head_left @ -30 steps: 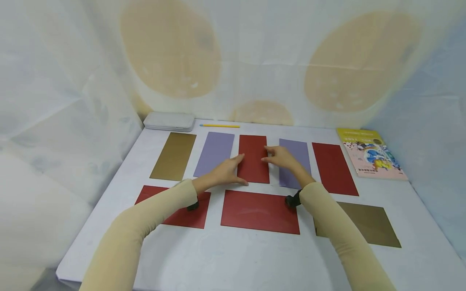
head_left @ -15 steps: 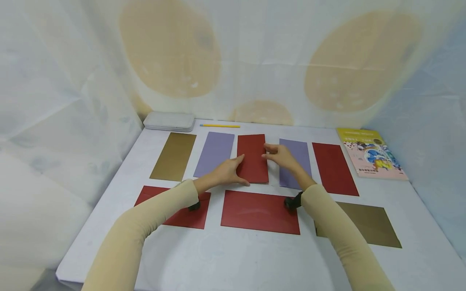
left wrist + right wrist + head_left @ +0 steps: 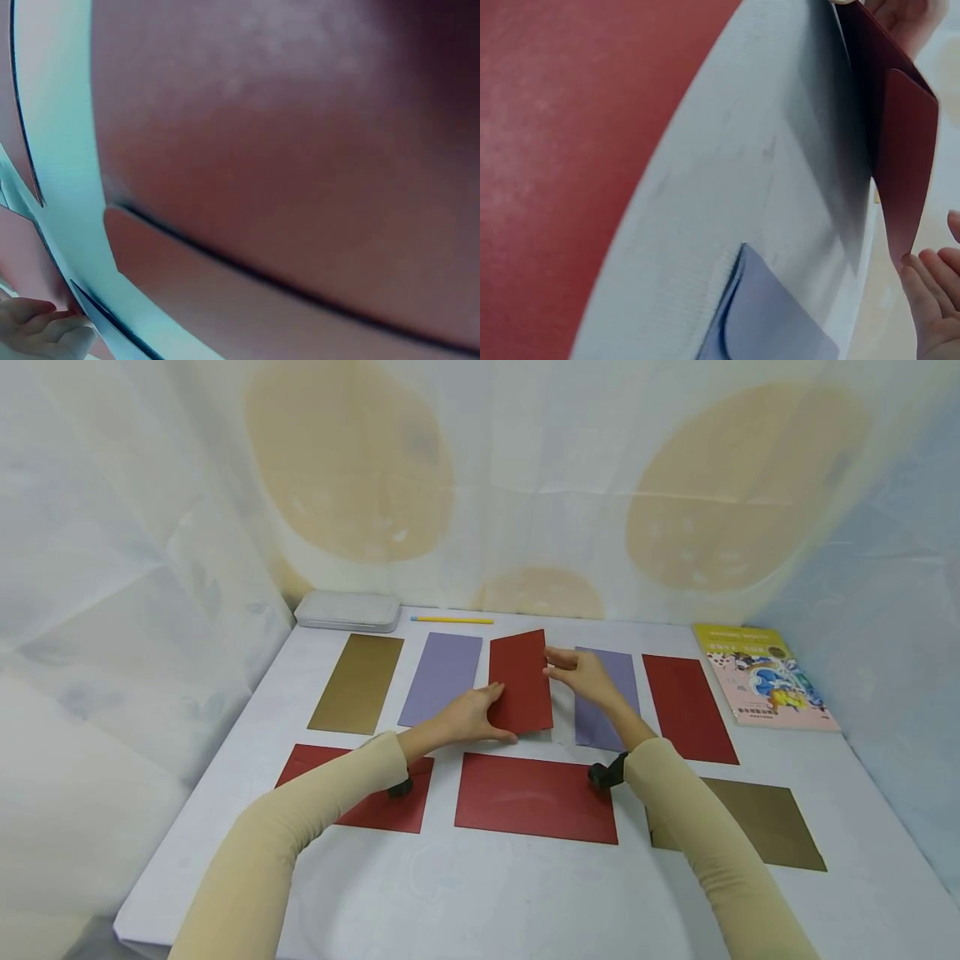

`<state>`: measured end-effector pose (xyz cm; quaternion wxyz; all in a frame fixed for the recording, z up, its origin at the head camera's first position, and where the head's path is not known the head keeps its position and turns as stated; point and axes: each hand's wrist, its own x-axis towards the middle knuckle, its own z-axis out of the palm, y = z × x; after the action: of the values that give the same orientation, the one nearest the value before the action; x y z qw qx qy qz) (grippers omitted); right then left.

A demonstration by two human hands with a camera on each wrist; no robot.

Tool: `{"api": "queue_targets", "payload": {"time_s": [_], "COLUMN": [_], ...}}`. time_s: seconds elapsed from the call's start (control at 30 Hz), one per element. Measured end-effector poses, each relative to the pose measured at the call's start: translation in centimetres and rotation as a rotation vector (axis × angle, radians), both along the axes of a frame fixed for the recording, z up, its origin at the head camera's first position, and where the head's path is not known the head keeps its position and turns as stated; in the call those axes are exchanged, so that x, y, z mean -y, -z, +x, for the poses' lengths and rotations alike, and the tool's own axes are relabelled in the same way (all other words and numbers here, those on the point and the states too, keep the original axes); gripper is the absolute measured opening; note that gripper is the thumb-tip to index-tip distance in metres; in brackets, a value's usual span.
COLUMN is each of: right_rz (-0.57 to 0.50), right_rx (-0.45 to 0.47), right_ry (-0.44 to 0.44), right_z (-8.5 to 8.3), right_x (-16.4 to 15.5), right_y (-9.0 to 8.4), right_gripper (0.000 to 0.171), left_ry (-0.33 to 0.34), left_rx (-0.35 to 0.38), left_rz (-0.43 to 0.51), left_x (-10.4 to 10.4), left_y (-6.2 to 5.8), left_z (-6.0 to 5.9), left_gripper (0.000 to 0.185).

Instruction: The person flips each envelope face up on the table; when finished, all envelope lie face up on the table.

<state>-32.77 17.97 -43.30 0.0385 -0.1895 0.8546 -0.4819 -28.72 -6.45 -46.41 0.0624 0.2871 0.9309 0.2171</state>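
Lifting off the table (image 3: 525, 893), the middle red envelope (image 3: 521, 682) is pinched at both long edges by the left hand (image 3: 467, 717) and right hand (image 3: 582, 675); its underside is hidden.

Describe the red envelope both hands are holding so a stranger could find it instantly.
On the white table, look at the far row of five upright envelopes. The held red envelope is the middle one, between two purple envelopes. Unlike its flat neighbours, it is tilted up off the table, gripped by both hands.
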Motion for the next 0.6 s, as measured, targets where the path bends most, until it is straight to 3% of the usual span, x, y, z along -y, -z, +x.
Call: {"api": "queue_targets", "payload": {"time_s": [0.6], "right_rz": [-0.046], "right_rx": [0.004], "right_ry": [0.042], "right_z": [-0.62], "right_x": [-0.12], "right_y": [-1.0], "right_gripper": [0.045], "left_ry": [0.09], "left_rx": [0.013], "left_rz": [0.085], "left_x": [0.06], "left_y": [0.67], "left_z": [0.77], "left_gripper": [0.095]}}
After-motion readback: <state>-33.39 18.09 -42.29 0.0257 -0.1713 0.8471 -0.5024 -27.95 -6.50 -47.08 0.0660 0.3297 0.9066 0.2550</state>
